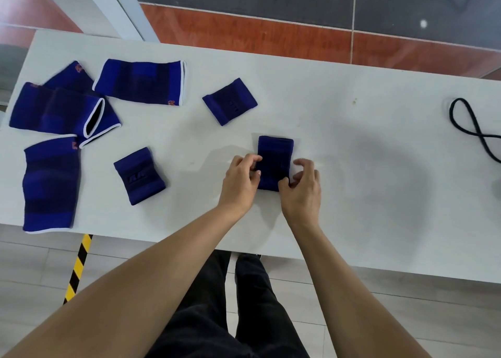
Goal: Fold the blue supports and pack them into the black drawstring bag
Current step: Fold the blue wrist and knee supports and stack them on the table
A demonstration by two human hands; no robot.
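Observation:
A small dark blue support (275, 154) lies flat on the white table (352, 140) in front of me. My left hand (240, 181) pinches its left edge with curled fingers. My right hand (302, 187) pinches its near right corner. Two more small blue supports lie apart: one (230, 101) further back and one (139, 176) to the left. Several larger blue supports with white trim (141, 82) (51, 184) are spread at the table's left end, some overlapping. Only a black cord loop (471, 128) shows at the right edge; the black bag itself is out of view.
The table's near edge runs just past my wrists. My legs in dark trousers (230, 317) stand below it. Yellow-black floor tape (77, 268) runs under the left part. A white post (108, 8) stands behind the far left corner.

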